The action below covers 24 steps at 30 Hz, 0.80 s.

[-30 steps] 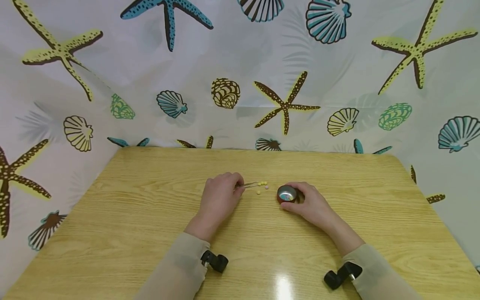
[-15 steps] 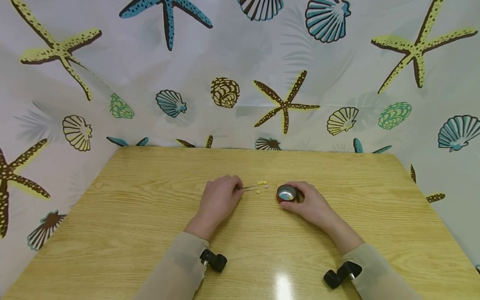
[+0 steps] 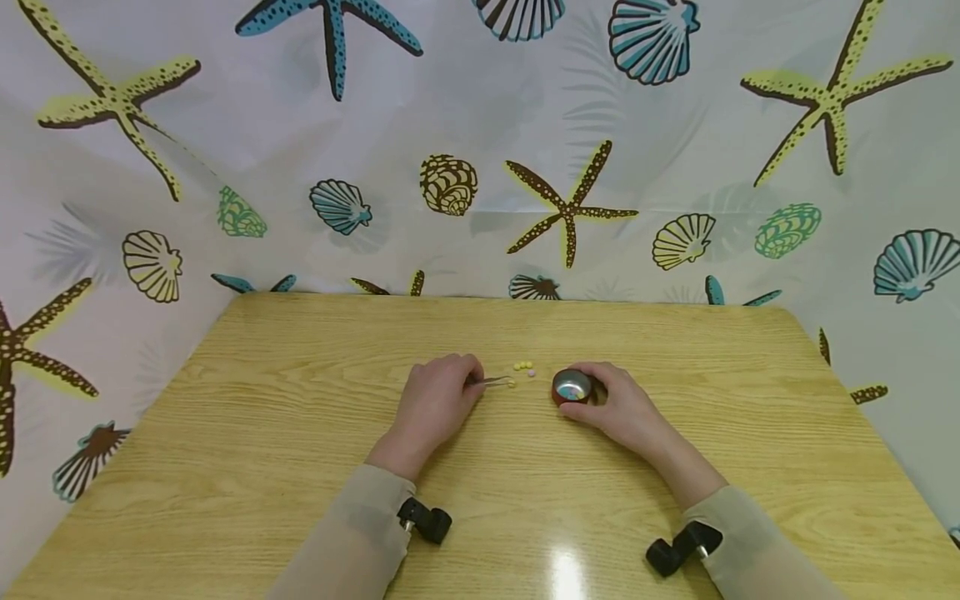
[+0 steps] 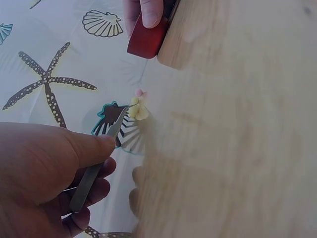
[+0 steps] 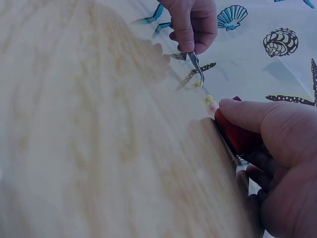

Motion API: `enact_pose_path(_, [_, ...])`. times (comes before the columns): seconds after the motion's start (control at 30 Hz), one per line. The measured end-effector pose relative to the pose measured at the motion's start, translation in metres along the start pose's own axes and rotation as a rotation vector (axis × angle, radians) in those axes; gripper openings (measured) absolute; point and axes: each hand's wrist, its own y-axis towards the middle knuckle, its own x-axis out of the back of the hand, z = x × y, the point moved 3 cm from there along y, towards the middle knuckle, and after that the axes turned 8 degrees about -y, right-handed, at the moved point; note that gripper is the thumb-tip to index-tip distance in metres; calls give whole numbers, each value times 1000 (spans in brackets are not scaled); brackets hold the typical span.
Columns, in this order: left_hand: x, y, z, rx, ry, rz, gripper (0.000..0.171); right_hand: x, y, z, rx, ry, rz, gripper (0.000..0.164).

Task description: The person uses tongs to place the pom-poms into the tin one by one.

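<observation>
1. Patterned cloth (image 3: 480, 100), pale, printed with starfish and shells: hanging upright past the fingertips of both hands, at the far edge of the table.
2. Wooden table (image 3: 300, 358): spreading beneath all the fingers and reflecting a bright patch of light nearer the wearer than either hand.
3. Left sleeve (image 3: 341, 537) and right sleeve (image 3: 761, 537), beige: covering the forearms behind the fingers.
4. Left hand (image 3: 438, 396): pinching tweezers between thumb and fingers, its fingertips pointing inward toward the other hand.
5. Right hand (image 3: 618, 404): gripping a tin, its thumb curling round the near side and its fingers round the far side.
6. Left black device (image 3: 425, 521) and right black device (image 3: 684, 548): sitting on the cuffs, well behind the fingers.
7. Tin, red outside and silvery inside (image 3: 572, 387): resting between the right thumb and fingers, its mouth facing up; something coloured is showing at the bottom, too small to make out.
8. Tweezers, metal (image 4: 88, 183): sticking out beyond the left thumb, narrow tips pointing away from the hand.
9. Lone yellow bead (image 3: 512, 382): lying at the tweezer tips, just ahead of the left fingers; whether the tips are closing on it, one cannot tell.
10. Three yellow beads (image 3: 522, 366) and a pink bead (image 3: 532, 373): clustering between the two hands' fingers, slightly farther out than the lone one, the pink lying nearer the right fingers.
</observation>
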Motion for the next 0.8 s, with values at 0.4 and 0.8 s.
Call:
enact_pose_path(0.4, [1,0,4,20,-12,38,4,0,-1,-1,-4,-1,2,64])
enact_pose_path(0.8, [4,0,1,-15,-5,1,4,0,-1,-1,-8,-2,-1,64])
